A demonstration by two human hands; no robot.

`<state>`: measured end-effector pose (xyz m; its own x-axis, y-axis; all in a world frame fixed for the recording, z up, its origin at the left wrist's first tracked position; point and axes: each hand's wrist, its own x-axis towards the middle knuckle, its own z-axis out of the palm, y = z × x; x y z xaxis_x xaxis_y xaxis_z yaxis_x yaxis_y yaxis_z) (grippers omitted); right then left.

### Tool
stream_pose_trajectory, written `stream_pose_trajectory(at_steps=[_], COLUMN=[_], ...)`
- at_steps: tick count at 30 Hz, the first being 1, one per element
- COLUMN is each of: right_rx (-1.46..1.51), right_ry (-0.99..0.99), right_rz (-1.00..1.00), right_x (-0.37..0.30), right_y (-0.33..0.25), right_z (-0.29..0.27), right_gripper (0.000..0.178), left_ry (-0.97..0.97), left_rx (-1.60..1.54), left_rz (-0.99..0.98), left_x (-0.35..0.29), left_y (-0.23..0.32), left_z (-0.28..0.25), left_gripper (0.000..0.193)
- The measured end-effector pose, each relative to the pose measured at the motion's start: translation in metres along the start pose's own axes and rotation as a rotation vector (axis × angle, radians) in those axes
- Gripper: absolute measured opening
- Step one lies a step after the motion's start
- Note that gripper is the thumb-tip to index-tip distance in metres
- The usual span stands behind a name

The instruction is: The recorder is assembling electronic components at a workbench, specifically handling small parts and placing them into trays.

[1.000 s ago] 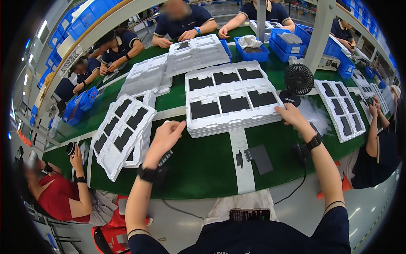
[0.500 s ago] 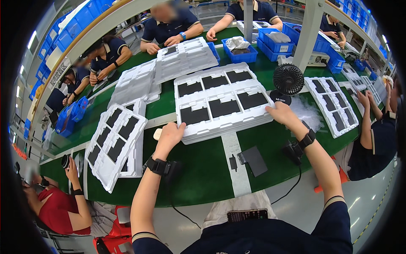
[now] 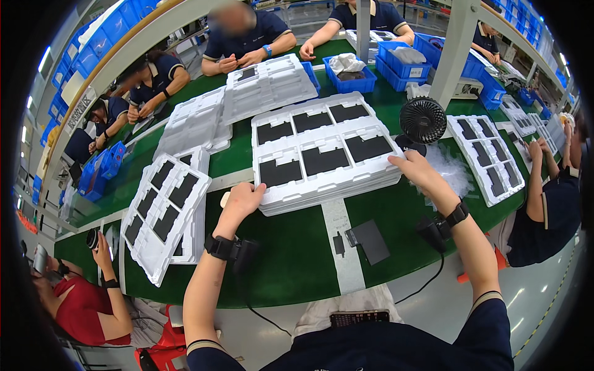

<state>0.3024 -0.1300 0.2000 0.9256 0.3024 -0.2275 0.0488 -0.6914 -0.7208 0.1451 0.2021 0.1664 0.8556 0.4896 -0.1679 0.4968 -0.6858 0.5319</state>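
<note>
A stack of white plastic trays (image 3: 328,134) lies in front of me, its top tray holding several flat black notched pieces (image 3: 325,160). My left hand (image 3: 243,199) is closed on the stack's near left corner, thumb over the rim. At the near right corner, my right hand (image 3: 416,167) grips the tray edge the same way; the undersides of both hands' fingers are hidden. Between my forearms, a loose black flat piece (image 3: 369,241) lies on the green table, beside a small black part (image 3: 338,243) on a pale strip.
A tilted tray of black pieces (image 3: 162,213) leans on another stack at left. Behind are more white trays (image 3: 263,93). A black fan (image 3: 422,120) and crumpled clear plastic (image 3: 447,170) stand right, near another filled tray (image 3: 486,157). Blue bins (image 3: 352,80) and co-workers line the far side.
Both my hands keep their hold on the tray corners; the view has shifted slightly. Across the table, a co-worker's hands have lifted off the far tray and come together.
</note>
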Motion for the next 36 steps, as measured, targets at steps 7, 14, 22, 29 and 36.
stream_pose_trajectory(at_steps=[7, 14, 22, 29, 36], right_rx=[0.738, 1.164, 1.578, 1.352, 0.190], right_ry=[0.006, -0.135, -0.113, -0.095, 0.229], right_rz=[0.096, -0.100, -0.070, -0.135, -0.281], right_x=[-0.017, -0.014, -0.007, -0.010, -0.014], right_y=[-0.001, 0.023, 0.039, 0.042, 0.040], right_z=[-0.008, -0.006, 0.006, 0.007, 0.003], right_gripper=[0.055, 0.043, 0.022, 0.030, 0.052], left_ry=[-0.072, -0.240, -0.274, -0.287, -0.220], left_rx=[-0.120, -0.270, -0.840, -0.976, -1.377], left_rz=[-0.101, -0.230, -0.329, -0.257, -0.145], left_x=[-0.002, 0.000, 0.000, -0.014, -0.010], left_y=[0.011, 0.017, 0.015, 0.019, 0.019], left_z=[-0.011, -0.029, -0.017, -0.017, -0.010], left_gripper=[0.046, 0.046, 0.048, 0.041, 0.027])
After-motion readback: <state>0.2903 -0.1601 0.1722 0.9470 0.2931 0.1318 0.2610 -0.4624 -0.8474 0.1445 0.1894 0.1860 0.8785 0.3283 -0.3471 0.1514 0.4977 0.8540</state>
